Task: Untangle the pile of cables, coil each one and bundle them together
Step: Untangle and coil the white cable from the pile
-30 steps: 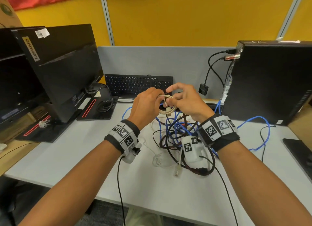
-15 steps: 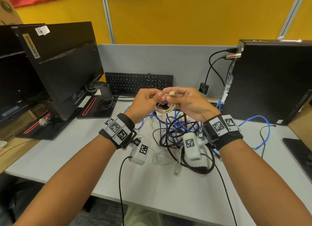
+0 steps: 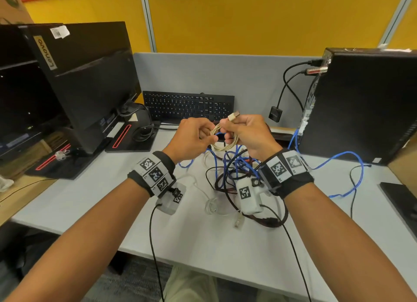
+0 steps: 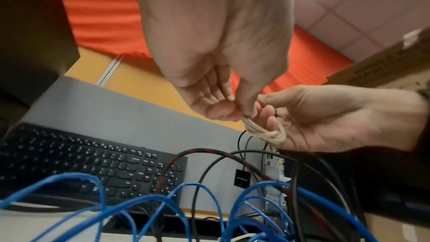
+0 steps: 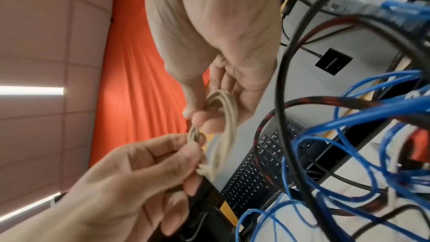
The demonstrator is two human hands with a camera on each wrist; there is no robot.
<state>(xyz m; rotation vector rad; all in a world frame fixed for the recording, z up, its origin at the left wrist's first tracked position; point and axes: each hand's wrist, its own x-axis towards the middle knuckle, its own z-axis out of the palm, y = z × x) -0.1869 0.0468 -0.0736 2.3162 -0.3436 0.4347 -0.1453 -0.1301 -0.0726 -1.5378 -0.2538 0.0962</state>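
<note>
Head view, centre of frame: both hands raised above the desk [image 3: 90,202], meeting over the cable pile [image 3: 234,173]. The beige cable [image 3: 223,141] is wound into a small coil between them. Left hand [image 3: 191,139]: grip narrow, thumb and forefinger pinching the left side of the coil. Right hand [image 3: 248,134]: grip closed round the coil's right side, thumb and forefinger also holding the beige plug [image 3: 233,116], which sticks up above the knuckles. The wrist views confirm both pinches; in the left wrist view several beige turns cross the right palm.

The pile lies on the desk just below the hands, lower centre: blue cable [image 3: 347,164] looping out to the right, a black one, a red-and-black braided one, a thin white one at the left edge of the heap.

Writing: "Lenovo" vertical on the back of the black monitor [image 3: 90,80], upper left; a white sticker above it, not legible. Square black-and-white markers on both wristbands.

Surface pale grey. Black keyboard [image 3: 189,107] behind the hands, against a grey partition; black computer tower [image 3: 365,103] at right with cables plugged in. Yellow wall behind; red cloth at upper left.
</note>
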